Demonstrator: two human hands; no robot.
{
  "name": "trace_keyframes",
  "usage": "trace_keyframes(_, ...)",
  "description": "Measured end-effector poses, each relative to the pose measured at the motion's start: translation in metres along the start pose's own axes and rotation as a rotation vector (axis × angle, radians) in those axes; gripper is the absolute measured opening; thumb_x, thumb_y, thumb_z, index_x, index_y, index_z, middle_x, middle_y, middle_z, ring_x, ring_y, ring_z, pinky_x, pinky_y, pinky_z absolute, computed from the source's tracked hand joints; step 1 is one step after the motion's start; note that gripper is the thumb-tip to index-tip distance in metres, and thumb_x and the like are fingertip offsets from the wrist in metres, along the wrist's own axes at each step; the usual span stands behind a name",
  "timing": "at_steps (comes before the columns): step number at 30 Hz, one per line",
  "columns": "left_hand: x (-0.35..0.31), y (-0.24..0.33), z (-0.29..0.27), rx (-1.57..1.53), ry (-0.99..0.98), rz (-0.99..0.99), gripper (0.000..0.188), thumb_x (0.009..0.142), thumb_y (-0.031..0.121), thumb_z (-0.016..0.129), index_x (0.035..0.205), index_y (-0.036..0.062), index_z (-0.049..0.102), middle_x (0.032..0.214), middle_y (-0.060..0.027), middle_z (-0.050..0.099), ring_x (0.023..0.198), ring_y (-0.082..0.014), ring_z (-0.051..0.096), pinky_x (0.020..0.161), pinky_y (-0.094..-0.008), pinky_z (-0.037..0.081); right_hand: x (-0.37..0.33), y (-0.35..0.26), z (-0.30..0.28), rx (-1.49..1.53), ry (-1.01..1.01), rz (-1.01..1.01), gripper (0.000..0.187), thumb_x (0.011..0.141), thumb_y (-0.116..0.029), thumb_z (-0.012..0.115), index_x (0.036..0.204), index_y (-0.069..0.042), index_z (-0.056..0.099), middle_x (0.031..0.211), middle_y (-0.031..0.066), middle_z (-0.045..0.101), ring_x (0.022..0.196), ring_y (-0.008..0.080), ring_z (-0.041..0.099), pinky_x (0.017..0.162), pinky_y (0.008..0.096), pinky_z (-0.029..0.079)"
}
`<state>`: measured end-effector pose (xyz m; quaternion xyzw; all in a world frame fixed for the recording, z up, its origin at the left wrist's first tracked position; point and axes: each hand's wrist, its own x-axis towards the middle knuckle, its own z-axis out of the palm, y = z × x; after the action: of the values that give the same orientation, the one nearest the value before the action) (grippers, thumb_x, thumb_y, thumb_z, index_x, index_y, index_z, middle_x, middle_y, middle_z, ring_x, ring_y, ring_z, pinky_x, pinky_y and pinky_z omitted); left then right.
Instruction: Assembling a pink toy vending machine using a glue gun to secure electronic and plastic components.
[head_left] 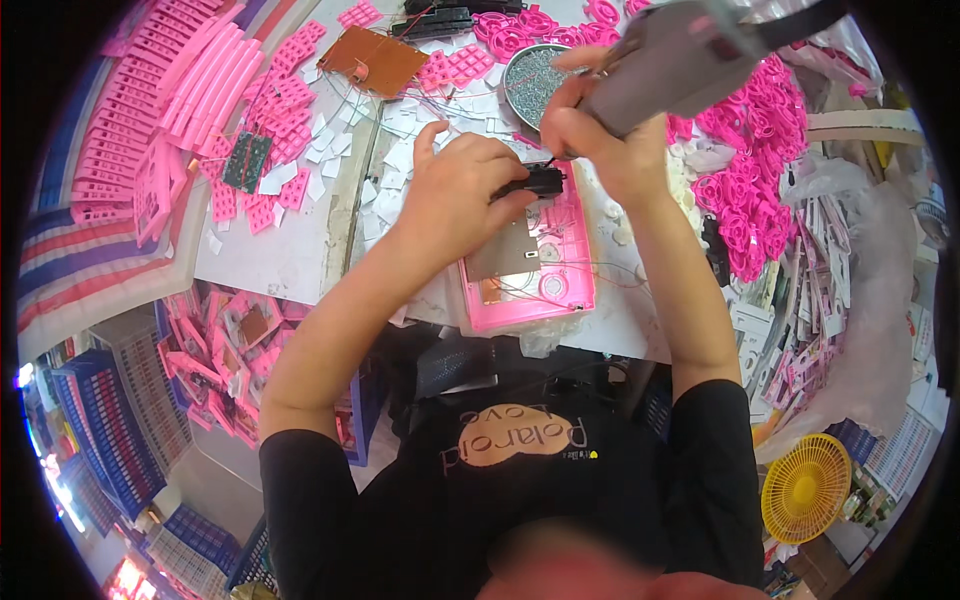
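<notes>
My left hand [462, 190] presses a small black part [540, 181] down onto the far end of an open pink plastic casing [540, 290] that lies on the white table. A grey metal plate [503, 258] and thin wires sit inside the casing. My right hand [600, 140] grips a grey electric screwdriver [680, 60], its tip touching the black part.
A round metal dish of screws [532, 80] stands just behind my hands. Piles of pink plastic parts [760, 160] lie to the right, pink grid pieces [200, 90] to the left, a brown circuit board [372, 60] at the back. A yellow fan [806, 488] sits lower right.
</notes>
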<state>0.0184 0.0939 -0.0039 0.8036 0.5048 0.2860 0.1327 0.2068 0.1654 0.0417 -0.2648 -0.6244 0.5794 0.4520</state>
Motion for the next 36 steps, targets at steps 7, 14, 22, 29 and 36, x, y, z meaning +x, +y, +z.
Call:
trace_keyframes(7,-0.011,-0.010,-0.003,-0.113,-0.026,-0.045,0.020,0.088,0.026,0.073,0.103,0.0124,0.074,0.109,-0.0006,0.070,0.105,-0.0204,0.065,0.111,-0.0571,0.026,-0.083,0.000,-0.006,-1.046,-0.130,-0.183,0.034,0.081,-0.015,0.075,0.114,-0.007,0.070,0.111,0.0102,0.064,0.102,0.0312,0.056,0.090,0.0419,0.047)
trace_keyframes(14,-0.012,-0.009,-0.002,-0.118,-0.041,-0.046,0.021,0.089,0.024,0.073,0.105,0.0110,0.072,0.113,-0.0026,0.070,0.105,-0.0213,0.065,0.111,-0.0550,0.026,-0.098,0.008,0.014,-1.229,-0.216,-0.230,0.033,0.079,-0.021,0.076,0.111,-0.011,0.072,0.103,0.0067,0.059,0.095,0.0295,0.053,0.084,0.0434,0.043)
trace_keyframes(22,-0.003,-0.007,-0.004,-0.125,-0.166,-0.015,0.030,0.086,0.021,0.073,0.111,0.0084,0.064,0.117,-0.0093,0.068,0.112,-0.0300,0.062,0.112,-0.0559,0.030,-0.098,-0.003,0.007,-1.157,-0.345,-0.071,0.036,0.081,-0.021,0.076,0.115,-0.010,0.072,0.104,0.0073,0.059,0.098,0.0280,0.053,0.085,0.0419,0.044)
trace_keyframes(29,-0.061,0.013,-0.115,-0.129,0.258,-0.099,0.041,0.074,0.001,0.077,0.112,0.0053,0.062,0.123,-0.0198,0.057,0.118,-0.0354,0.058,0.097,-0.0424,0.048,-0.095,-0.026,-0.089,-0.873,0.082,0.164,0.027,0.088,-0.010,0.071,0.113,-0.002,0.072,0.089,0.0102,0.068,0.076,0.0178,0.066,0.071,0.0313,0.052)
trace_keyframes(36,-0.327,-0.126,-0.245,-0.324,-0.390,-1.158,0.052,0.086,0.007,0.065,0.135,0.0000,0.052,0.123,-0.0074,0.059,0.112,-0.0179,0.059,0.098,-0.0322,0.046,-0.061,0.011,-0.136,-1.086,-0.001,0.094,0.022,0.091,-0.018,0.070,0.104,-0.001,0.073,0.086,0.0100,0.072,0.074,0.0174,0.068,0.067,0.0296,0.050)
